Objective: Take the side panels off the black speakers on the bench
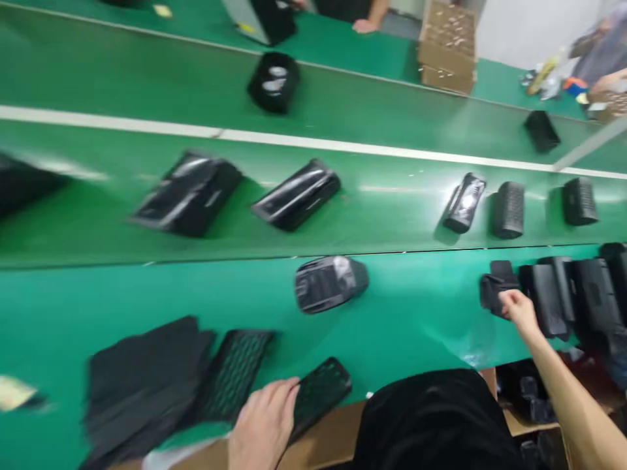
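Under left hand (262, 418), black mesh panel (321, 398)

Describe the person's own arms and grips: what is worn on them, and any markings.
The left grip and right grip are bare hands, with no gloves or rings in view. The right forearm has no sleeve, watch or markings. White cloth by the left wrist may be a sleeve; the view cannot settle it.

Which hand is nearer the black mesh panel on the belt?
Left: the left hand touches the black mesh panel; the right hand is far to its right, at a black piece.
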The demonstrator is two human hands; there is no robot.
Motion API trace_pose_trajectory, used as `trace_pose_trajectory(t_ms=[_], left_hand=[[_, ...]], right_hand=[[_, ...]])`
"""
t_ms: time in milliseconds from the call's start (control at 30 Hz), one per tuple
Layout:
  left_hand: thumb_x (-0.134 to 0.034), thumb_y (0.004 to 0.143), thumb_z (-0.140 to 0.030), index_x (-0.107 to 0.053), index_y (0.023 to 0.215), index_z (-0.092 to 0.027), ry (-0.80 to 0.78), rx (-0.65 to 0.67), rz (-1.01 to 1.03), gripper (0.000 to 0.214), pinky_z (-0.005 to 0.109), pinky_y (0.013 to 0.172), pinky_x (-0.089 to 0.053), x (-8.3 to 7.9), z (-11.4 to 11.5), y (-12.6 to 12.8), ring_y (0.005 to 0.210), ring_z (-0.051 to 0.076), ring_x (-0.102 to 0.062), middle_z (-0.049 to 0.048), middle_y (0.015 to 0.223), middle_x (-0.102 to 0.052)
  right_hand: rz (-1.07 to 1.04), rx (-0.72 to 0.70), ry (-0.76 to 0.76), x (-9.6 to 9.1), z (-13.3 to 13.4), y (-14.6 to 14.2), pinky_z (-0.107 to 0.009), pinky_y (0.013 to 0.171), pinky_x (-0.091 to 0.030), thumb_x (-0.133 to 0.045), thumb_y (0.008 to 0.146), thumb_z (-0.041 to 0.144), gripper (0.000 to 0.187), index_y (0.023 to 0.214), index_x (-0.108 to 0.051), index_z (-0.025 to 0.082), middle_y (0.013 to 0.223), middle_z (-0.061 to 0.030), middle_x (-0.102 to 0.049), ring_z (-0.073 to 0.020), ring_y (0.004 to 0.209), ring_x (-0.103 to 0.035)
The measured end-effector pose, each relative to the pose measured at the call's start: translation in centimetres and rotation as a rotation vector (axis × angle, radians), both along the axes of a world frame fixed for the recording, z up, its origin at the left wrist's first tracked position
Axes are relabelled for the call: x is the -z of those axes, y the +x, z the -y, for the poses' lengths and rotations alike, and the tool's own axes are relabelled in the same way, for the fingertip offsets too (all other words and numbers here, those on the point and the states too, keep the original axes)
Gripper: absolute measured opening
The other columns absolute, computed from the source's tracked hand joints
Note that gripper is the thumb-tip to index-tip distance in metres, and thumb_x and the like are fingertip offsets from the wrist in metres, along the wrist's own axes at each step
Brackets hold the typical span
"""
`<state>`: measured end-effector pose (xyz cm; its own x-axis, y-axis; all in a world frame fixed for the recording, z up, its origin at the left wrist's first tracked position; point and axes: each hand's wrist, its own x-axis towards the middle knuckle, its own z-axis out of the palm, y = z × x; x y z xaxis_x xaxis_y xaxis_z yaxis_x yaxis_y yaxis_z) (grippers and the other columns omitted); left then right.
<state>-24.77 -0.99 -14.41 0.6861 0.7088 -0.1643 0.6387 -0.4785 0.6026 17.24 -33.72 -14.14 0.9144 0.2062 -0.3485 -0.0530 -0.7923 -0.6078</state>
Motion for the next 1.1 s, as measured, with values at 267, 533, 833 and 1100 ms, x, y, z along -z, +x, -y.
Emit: trace_pose_trajectory(t_ms=[267, 533, 833, 1100], left_hand=[[-0.048, 0.100, -0.014, -0.074, 0.094, -0.024, -0.130, 0.562, -0.115, 0.028, 0.044, 0.095, -0.049, -1.3, 6.1, 17.6, 0.102, 0.029, -0.067, 0.0110, 0.103, -0.074], [-0.064, 0.098, -0.041, -0.074, 0.109, -0.024, -0.435, 0.505, -0.058, 0.022, 0.045, 0.101, -0.050, -0.2, 10.3, 30.6, 0.110, 0.033, -0.070, 0.0126, 0.112, -0.077], [-0.067, 0.103, -0.042, -0.068, 0.123, -0.016, -0.936, 0.387, -0.161, 0.033, 0.039, 0.083, -0.064, 3.5, 13.0, 38.3, 0.095, 0.020, -0.072, 0.0078, 0.116, -0.072], [-0.065, 0.103, -0.035, -0.067, 0.124, -0.016, -1.069, 0.241, -0.035, 0.029, 0.028, 0.068, -0.060, 4.0, 13.1, 38.7, 0.082, 0.015, -0.070, 0.0087, 0.114, -0.073]], right_hand=[[0.012, 0.022, -0.164, 3.5, -0.8, -1.1, -0.042, 0.088, -0.063, -0.071, 0.103, 0.038, 0.030, 0.123, -0.069, 0.016, 0.120, -0.0080, -0.072, -0.0220, 0.100, -0.072], [-0.046, -0.077, -0.064, 2.8, 0.2, 0.3, -0.044, 0.095, -0.061, -0.067, 0.106, 0.039, 0.026, 0.121, -0.071, 0.018, 0.124, -0.0083, -0.072, -0.0234, 0.107, -0.071], [-0.183, -0.005, 0.103, 3.4, 0.6, 0.6, -0.035, 0.078, -0.062, -0.069, 0.104, 0.042, 0.028, 0.107, -0.072, 0.014, 0.101, -0.0027, -0.073, -0.0190, 0.086, -0.072], [-0.284, 0.096, 0.308, 0.8, 2.3, 2.7, -0.030, 0.068, -0.056, -0.063, 0.105, 0.055, 0.041, 0.097, -0.069, 0.015, 0.085, 0.0004, -0.067, -0.0144, 0.070, -0.065]])
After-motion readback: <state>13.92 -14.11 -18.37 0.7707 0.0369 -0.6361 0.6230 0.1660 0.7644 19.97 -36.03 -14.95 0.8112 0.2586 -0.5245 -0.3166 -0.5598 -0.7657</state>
